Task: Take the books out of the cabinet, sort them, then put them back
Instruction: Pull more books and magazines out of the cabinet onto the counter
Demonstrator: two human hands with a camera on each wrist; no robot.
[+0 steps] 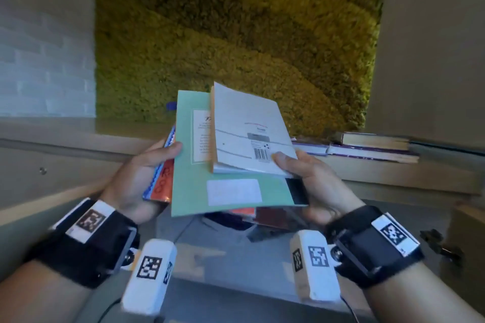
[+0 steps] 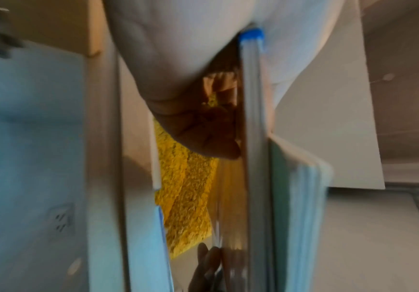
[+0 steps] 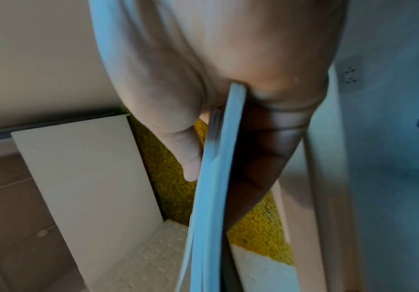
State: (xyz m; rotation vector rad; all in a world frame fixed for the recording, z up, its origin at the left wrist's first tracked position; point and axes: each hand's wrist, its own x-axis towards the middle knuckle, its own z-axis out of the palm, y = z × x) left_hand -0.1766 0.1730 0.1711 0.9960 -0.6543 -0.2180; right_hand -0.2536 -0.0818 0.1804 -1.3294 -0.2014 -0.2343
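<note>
Both hands are holding a fanned stack of books above the open cabinet. Left hand (image 1: 136, 173) is gripping the red-orange book (image 1: 163, 181) and the teal book (image 1: 195, 165), thumb on top. Right hand (image 1: 309, 178) is pinching the white barcode book (image 1: 249, 134) against the teal one. Titles are blurring out. Lower books are staying mostly hidden. More books (image 1: 367, 148) are lying on the ledge at the right edge; both wrist views are smearing.

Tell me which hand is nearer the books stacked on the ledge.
Right. The right hand holds the white book just left of the stacked books; the left hand is farther left, across the held pile.
</note>
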